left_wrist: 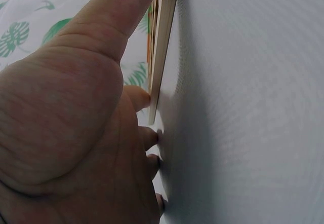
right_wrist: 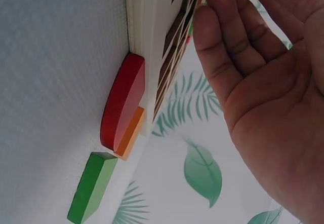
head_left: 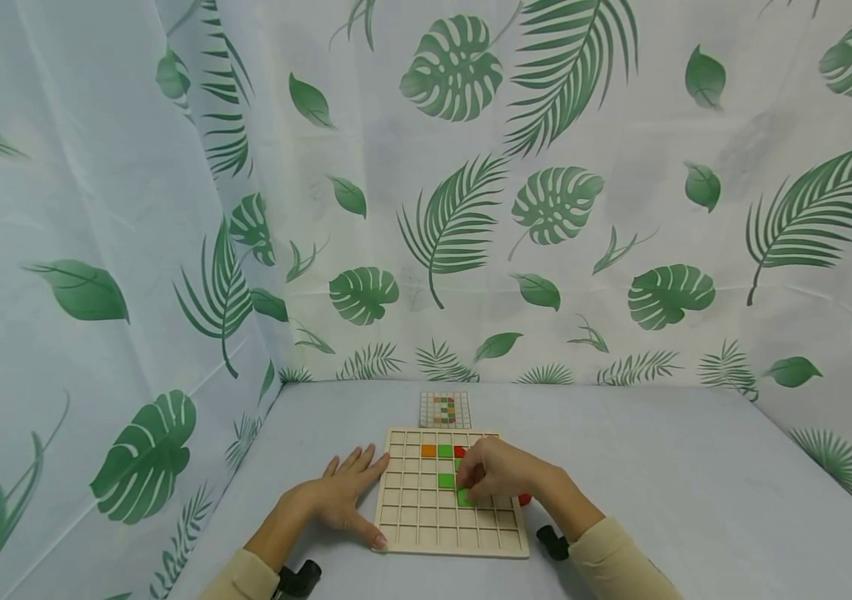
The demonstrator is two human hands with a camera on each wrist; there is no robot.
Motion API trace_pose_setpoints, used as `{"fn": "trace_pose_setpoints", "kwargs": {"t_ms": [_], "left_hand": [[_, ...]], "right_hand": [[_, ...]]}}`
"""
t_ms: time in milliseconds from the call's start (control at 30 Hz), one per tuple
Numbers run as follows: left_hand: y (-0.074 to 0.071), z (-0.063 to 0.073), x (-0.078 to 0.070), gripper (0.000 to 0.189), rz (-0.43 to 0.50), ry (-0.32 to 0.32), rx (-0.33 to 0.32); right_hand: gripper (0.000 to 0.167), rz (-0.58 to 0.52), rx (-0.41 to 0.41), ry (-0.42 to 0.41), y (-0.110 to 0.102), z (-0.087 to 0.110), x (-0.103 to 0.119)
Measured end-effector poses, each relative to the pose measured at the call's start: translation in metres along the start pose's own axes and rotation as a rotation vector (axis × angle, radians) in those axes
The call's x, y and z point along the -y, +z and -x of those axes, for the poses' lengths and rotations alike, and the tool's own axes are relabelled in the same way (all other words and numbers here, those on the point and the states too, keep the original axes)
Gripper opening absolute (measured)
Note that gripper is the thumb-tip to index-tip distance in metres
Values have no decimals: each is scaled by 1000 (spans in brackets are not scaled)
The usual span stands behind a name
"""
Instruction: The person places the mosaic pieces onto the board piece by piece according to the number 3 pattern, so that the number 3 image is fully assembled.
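A wooden grid board [head_left: 441, 540] lies on the table between the two hands. My left hand [head_left: 343, 496] is spread at its left side, the thumb at the near left corner and the fingertips along the edge. Over the middle right of the grid, my right hand [head_left: 499, 471] pinches a green square tile [head_left: 464, 498] at one of the cells. Farther up the board sit an orange tile [head_left: 428, 451], a green tile [head_left: 445, 451] and a red tile [head_left: 459, 452], the last partly covered by the right hand. Another green tile [head_left: 446, 481] sits left of the right fingers.
Beyond the board lies a small pattern card [head_left: 444, 410] with a coloured grid. Against the board's right side are a red curved block [right_wrist: 121, 102] and an orange block [right_wrist: 130, 133], with a green block [right_wrist: 91, 186] beside them. Leaf-print curtains [head_left: 456, 325] hang behind the table.
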State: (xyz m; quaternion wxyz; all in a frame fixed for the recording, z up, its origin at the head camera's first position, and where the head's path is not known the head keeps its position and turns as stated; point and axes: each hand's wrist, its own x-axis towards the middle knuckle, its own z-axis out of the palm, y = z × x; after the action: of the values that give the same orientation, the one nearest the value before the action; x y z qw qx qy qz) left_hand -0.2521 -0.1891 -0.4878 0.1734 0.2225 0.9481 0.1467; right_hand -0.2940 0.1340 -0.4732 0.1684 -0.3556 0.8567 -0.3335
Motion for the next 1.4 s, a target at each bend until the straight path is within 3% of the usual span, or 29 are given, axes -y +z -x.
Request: {"fn": "trace_pose_setpoints", "kwargs": {"t_ms": [1033, 1233, 1400], "left_hand": [[1, 1, 2, 133, 12, 8, 6], [0, 1, 2, 133, 11, 13, 5], [1, 0, 2, 133, 16, 17, 4]], "right_hand": [[12, -3, 26, 4, -1, 3, 1], [12, 15, -8, -16, -9, 5, -3], [14, 27, -49, 29, -15, 9, -7]]}}
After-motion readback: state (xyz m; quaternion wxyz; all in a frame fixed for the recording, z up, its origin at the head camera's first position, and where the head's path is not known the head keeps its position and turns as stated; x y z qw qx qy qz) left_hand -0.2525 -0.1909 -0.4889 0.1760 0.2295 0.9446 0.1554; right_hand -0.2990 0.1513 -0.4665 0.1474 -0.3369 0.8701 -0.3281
